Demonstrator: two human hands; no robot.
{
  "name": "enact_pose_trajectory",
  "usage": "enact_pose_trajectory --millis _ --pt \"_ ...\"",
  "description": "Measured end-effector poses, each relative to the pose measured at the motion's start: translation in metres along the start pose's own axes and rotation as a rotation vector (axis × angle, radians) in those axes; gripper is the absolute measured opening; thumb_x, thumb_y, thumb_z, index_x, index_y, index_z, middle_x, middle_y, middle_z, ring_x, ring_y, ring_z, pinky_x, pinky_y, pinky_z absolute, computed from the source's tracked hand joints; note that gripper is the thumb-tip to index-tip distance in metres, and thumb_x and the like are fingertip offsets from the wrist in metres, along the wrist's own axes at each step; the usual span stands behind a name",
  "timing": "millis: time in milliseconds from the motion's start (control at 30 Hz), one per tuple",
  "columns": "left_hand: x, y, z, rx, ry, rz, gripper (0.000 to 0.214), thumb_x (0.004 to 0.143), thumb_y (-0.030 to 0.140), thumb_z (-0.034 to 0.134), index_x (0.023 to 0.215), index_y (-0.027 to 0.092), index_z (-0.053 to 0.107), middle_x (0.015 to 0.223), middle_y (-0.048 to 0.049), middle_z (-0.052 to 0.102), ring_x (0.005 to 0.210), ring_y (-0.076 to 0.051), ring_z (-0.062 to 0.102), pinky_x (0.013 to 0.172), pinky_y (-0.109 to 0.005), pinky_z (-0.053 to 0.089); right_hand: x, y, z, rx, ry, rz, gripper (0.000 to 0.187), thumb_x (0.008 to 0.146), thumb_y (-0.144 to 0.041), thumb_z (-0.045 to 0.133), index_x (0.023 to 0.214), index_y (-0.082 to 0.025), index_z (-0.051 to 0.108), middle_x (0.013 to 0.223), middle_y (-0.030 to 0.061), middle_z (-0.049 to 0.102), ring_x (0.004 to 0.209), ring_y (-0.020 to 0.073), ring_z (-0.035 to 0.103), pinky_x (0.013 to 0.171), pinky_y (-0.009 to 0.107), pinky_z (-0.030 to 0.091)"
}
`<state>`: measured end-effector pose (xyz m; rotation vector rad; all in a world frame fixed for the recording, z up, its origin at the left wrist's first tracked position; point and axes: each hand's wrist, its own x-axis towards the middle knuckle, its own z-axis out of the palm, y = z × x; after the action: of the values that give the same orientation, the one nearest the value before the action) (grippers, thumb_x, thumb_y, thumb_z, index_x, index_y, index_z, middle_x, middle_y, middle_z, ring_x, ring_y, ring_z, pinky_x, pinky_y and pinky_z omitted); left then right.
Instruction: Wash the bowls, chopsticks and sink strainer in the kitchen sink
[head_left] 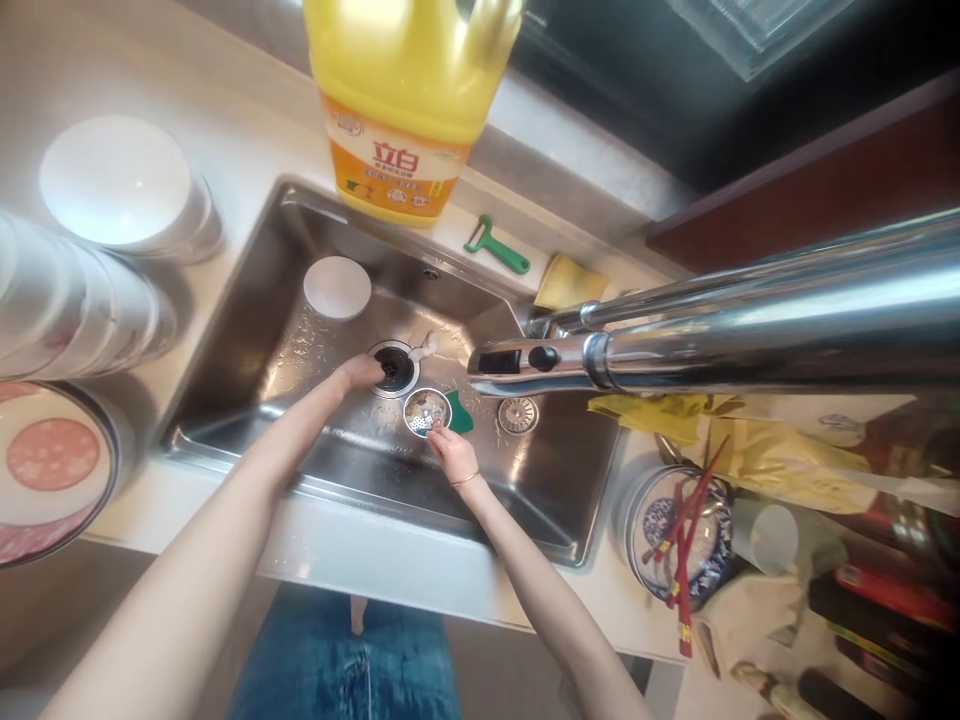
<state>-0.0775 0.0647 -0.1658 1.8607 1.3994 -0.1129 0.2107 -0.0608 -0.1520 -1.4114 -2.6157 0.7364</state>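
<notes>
Head view: nearest the lens, the chrome faucet [750, 320] sweeps in from your right, its spout end hanging over the sink [247, 300] just right of centre; the yellow detergent jug [409, 100] stands on the back ledge.

Your left hand [360, 372] reaches down to the open drain hole [394, 368], fingertips at its left rim, fingers curled loosely, holding nothing that shows; your right hand [450, 452] pinches the near edge of the strainer basket [426, 410], which lies on the sink floor just right of and nearer you than the drain; so the basket sits between your two hands, the right one the closer.

A green scrap [459, 412], probably a sponge, touches the basket's right side; a second drain [517, 413] lies beyond it; a white disc [337, 287] rests well apart at the back left.

Room: the sink floor left of the drain is bare and wet; the faucet head crowds the space above and right of the basket; bowls [120, 185] stand on the left counter, a dish with chopsticks [675, 530] on the right.
</notes>
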Motion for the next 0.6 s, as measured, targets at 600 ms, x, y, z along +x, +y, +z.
enact_pose_trajectory --millis 600 --pt "-0.136 0.111 -0.046 -0.13 0.322 0.25 0.031 0.084 0.011 0.053 0.102 0.023 0.074 0.118 -0.0056 0.074 0.127 -0.025 0.058 0.119 -0.054 0.033 0.023 -0.057 -0.026 0.07 0.241 -0.102 0.023 0.1 -0.023 0.054 0.099 -0.022 0.077 0.096 0.0078 0.076 0.089 0.0165 0.07 0.08 0.023 0.055"
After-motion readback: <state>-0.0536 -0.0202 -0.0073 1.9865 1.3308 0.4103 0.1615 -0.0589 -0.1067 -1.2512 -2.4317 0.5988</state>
